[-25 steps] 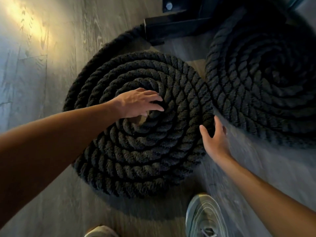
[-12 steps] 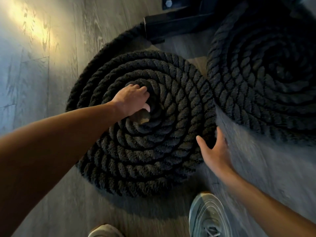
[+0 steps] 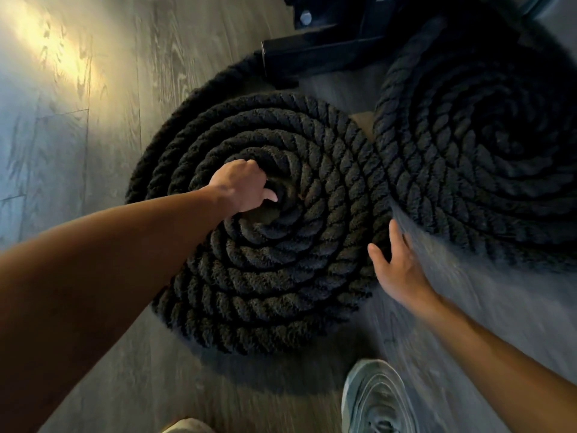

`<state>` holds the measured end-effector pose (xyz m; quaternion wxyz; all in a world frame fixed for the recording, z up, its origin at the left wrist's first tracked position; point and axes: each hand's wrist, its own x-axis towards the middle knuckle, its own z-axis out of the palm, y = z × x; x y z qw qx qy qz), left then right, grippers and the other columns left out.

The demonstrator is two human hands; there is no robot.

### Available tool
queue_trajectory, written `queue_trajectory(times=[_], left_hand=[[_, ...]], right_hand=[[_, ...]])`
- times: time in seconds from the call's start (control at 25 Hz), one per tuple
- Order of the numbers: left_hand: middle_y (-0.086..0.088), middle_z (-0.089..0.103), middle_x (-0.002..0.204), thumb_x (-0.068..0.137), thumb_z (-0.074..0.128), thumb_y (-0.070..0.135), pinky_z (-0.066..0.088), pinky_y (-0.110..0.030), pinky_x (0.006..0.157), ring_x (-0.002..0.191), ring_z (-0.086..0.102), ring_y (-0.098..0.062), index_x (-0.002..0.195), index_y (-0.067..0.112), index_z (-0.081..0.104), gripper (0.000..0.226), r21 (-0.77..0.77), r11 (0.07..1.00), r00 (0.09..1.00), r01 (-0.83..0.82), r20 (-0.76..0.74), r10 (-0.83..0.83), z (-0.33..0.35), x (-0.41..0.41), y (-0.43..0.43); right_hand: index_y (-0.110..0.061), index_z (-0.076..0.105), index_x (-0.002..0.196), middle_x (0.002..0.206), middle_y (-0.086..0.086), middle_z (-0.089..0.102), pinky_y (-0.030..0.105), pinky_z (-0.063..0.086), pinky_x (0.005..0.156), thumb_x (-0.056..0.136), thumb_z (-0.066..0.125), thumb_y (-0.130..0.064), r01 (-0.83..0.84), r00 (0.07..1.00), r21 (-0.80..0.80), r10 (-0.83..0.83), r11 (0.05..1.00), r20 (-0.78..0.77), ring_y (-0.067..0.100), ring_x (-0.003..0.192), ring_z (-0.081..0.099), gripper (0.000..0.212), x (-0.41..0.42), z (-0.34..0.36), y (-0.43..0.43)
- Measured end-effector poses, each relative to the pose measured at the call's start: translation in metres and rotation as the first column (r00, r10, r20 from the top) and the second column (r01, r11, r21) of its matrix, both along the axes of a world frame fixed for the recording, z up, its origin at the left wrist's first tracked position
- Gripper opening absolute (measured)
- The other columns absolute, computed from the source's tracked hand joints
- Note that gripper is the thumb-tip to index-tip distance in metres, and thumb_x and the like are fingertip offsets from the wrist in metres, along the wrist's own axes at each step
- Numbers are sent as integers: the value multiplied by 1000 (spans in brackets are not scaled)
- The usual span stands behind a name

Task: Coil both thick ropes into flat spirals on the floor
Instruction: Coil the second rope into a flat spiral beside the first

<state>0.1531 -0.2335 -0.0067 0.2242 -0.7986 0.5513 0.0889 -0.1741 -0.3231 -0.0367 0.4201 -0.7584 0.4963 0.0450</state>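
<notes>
Two thick black twisted ropes lie as flat spirals on the grey wood floor. The near left spiral fills the middle of the view; the right spiral touches it at the upper right. My left hand rests on the centre of the left spiral, fingers curled down into the inner turns. Fingers spread, my right hand presses flat against that spiral's outer right edge. A loose outer turn runs from the left spiral up toward the black frame.
A black metal frame base with a bolt stands at the top, between the two spirals. Both of my shoes show at the bottom edge, the grey right shoe close to the coil. Bare floor stretches to the left.
My left hand went from lying flat over the centre to curling its fingers into the inner turns. The right hand slid a little down along the outer edge of the left spiral.
</notes>
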Motion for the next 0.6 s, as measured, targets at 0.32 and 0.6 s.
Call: queue_trajectory(times=[0.32,0.6], left_hand=[[-10,25,167,99,35,64,10,-43,127,156,13,-26,156,14,38,76,-427,819,879,-382,-443,179,-34,-60,87],[2,21,169,87,29,86,4,-66,121,158,8,-22,161,31,23,92,-429,859,939,-279,-309,151,-44,-108,129]], right_hand=[[-32,-5,156,163,9,8,48,34,105,90,51,-61,-59,996,-170,47,984,-78,33,145,20,91,15,15,-19],[-40,-10,154,156,13,-34,60,17,114,74,29,-91,-395,905,-327,302,859,-299,43,145,-21,102,42,5,12]])
